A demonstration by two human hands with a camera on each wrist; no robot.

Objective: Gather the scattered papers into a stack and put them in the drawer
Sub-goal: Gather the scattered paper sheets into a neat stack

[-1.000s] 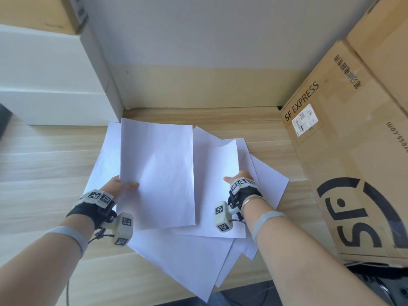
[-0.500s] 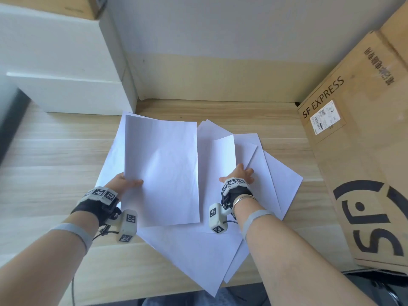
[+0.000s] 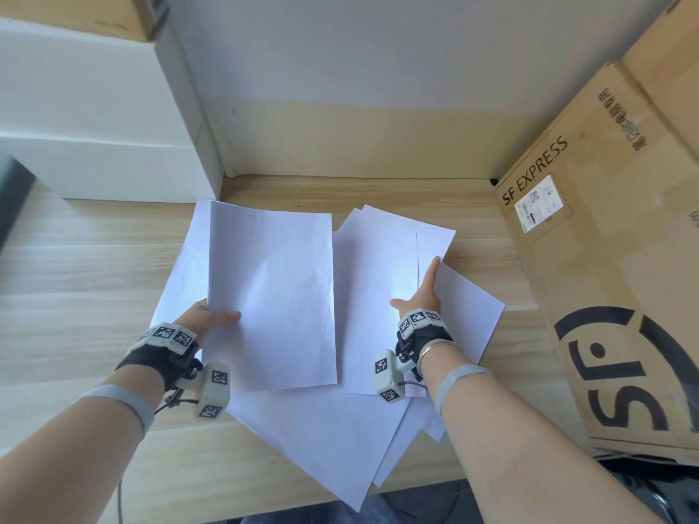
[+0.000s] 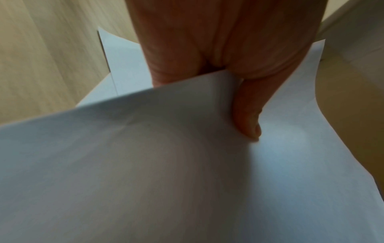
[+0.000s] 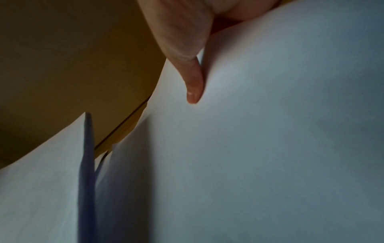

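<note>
Head view shows my left hand point(image 3: 212, 321) pinching one sheet point(image 3: 272, 296); right hand point(image 3: 423, 296) lies flat, fingers straight, on the papers point(image 3: 378, 308) spread over the worktop point(image 3: 75, 277). Low sheets overhanging the front edge may slide off.

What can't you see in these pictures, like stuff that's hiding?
- Left hand fingers: head view, under the sheet it holds; only the thumb shows.
- Right hand fingertips: head view, tucked behind the lifted paper edge.
- How many papers there are: they overlap, so lower ones are covered.
- The drawer: not seen in any view.
- Cardboard box label: head view, print too small.
- Wrist views: blurred, mostly filled by paper.
</note>
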